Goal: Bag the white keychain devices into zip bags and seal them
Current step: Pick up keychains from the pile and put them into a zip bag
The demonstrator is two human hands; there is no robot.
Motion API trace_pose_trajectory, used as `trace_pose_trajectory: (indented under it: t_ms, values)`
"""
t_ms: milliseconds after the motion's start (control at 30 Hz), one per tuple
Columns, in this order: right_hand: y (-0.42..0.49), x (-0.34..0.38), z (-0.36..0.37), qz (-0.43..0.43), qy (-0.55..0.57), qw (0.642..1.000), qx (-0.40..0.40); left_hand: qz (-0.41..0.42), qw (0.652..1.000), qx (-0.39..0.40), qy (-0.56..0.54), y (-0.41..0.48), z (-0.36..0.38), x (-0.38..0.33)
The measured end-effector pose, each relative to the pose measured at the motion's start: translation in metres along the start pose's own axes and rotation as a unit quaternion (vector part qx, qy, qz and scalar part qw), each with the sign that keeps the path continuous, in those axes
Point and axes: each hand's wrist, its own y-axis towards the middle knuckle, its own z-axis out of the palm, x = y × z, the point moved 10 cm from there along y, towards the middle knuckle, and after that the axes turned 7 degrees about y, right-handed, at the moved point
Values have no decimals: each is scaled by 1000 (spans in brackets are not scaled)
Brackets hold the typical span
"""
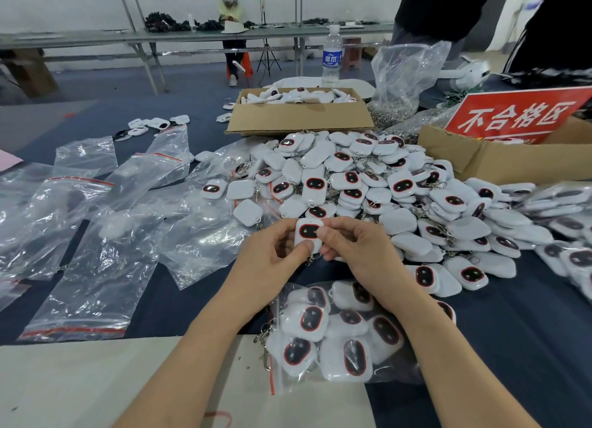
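From the head view, the left hand [272,254] and right hand [349,251] pinched one white keychain device [308,235] between them, face up, probably for checking. It hung above a part-filled zip bag [336,334] near the table [512,331] edge, handy for loading.

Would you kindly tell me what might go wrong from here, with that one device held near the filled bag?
The device is pinched only by the fingertips of the left hand and right hand, so it may slip from the grip into the loose pile. Metal clips seem to poke out at the mouth of the bag, which could keep the zip from sealing.
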Motion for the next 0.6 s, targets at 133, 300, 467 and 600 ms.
trace_pose_trajectory:
  t_ms: [133,300,467,600]
  values:
    - [1,-1,0,1,4,1000,2,-1,1000,8,5,1,1,3]
    - [1,-3,0,0,1,1000,5,1,1000,6,17,0,0,2]
    - [2,-4,0,-2,8,1000,1,2,1000,4,12,0,0,0]
    - [3,-5,-2,-3,6,1000,-3,-6,1000,-7,11,0,-1,0]
